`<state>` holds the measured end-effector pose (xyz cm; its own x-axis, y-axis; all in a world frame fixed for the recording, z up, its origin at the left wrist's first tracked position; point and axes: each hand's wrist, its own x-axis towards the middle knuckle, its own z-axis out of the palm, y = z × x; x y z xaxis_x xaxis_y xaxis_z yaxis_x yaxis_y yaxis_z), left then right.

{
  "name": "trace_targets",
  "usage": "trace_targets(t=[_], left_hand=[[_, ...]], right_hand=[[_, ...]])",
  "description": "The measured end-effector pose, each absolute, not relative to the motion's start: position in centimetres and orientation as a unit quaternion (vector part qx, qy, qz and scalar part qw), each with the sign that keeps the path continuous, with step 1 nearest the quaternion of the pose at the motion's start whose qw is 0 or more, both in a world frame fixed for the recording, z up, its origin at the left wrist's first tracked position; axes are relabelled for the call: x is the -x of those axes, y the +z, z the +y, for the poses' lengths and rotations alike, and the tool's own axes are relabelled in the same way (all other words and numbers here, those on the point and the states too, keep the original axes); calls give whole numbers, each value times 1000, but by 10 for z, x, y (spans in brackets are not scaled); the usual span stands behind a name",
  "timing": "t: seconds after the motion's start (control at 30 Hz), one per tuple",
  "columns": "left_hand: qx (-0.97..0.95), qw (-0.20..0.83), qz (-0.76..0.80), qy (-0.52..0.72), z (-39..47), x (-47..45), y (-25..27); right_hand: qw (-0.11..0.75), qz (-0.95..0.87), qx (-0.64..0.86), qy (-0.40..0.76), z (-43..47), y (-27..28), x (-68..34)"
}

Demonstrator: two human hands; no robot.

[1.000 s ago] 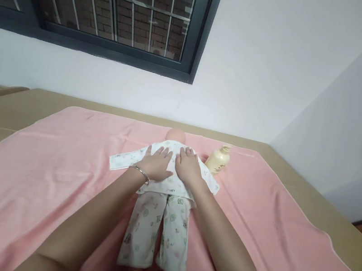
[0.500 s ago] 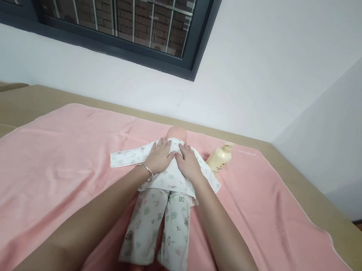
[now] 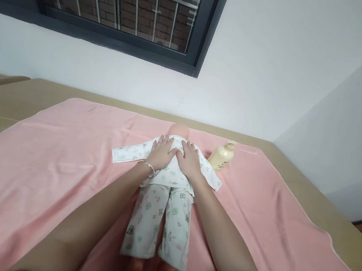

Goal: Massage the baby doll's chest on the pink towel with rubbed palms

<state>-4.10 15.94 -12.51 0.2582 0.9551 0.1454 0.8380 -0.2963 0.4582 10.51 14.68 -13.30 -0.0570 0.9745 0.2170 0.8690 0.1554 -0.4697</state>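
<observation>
A baby doll (image 3: 174,178) in a white printed top and trousers lies stretched out, its head at the far end and its feet towards me. Only the rounded back or crown of the head shows, with no face visible. My left hand (image 3: 161,153) rests flat on the left of its upper body, fingers spread, a silver bangle at the wrist. On the other side my right hand (image 3: 189,159) lies flat too, the thumbs almost meeting in the middle. Beyond the doll's right-hand sleeve stands a pale yellow pump bottle (image 3: 222,156).
Under the doll spreads a wrinkled pink blanket (image 3: 58,171) over a wooden surface (image 3: 327,209). Behind rises a white wall (image 3: 246,72) with a dark-framed, barred window (image 3: 136,4). A second wall stands at the right.
The camera view has shifted slightly. Both hands stay flat on the doll in nearly the same place, and the bottle has not moved.
</observation>
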Motion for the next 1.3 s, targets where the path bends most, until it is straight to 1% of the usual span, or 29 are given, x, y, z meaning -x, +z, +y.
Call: trace_targets(t=[0.2,0.47,0.83,1.0,1.3], left_hand=[[-774,155,580,201,161,41,-127],[-774,157,580,199,162,41,-128],[-774,155,579,205,161,42,-129],[-776,143,580,202,163,42,-131],[-785,122,581,176,156,41,-120]], right_hand=[[235,-716,643,138,147,-130,-106],[212,-717,652,126,147,-131,-105],[217,-716,649,135,146,-130,-105],[199,-715,656,139,145,-127,-105],[163,-717,669,104,135,-112,-97]])
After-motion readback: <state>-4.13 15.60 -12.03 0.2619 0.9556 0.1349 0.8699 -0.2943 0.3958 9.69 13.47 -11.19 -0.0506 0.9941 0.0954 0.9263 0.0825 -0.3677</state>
